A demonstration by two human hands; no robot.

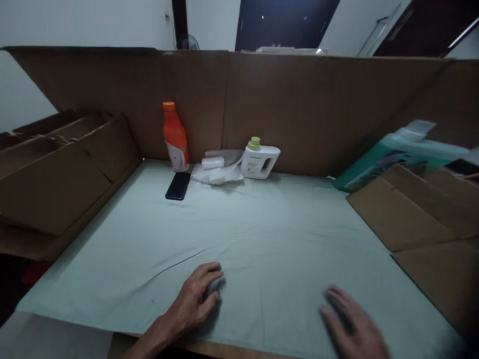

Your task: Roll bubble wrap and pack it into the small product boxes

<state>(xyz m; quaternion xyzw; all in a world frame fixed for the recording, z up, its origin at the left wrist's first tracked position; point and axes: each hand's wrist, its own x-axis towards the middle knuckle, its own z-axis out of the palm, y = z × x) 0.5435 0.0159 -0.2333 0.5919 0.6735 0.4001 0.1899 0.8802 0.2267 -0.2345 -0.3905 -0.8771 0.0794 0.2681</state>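
A pale green, lightly creased cloth (pixel 277 224) lies spread over the work surface, and the person's bare left hand (pixel 196 296) is over it near the front edge, left of the middle, with thumb and fingers loosely parted and nothing between them. The bare right hand (pixel 354 326) is by the front edge towards the right corner, also without a thing in it, its thumb well apart from the fingers; it is blurred, so whether it touches the cloth is hard to say. Along the far edge, near the left corner, stands a bright orange plastic bottle with an orange cap (pixel 174 134), a flat black phone (pixel 178 186) lying just in front of it. To its right come a crumpled heap of whitish, see-through plastic (pixel 215 174) and a white plastic bottle with a handle and green cap (pixel 258 162). A large teal see-through jug (pixel 385 154) is at the far right corner, partly behind brown cardboard flaps (pixel 407 209).
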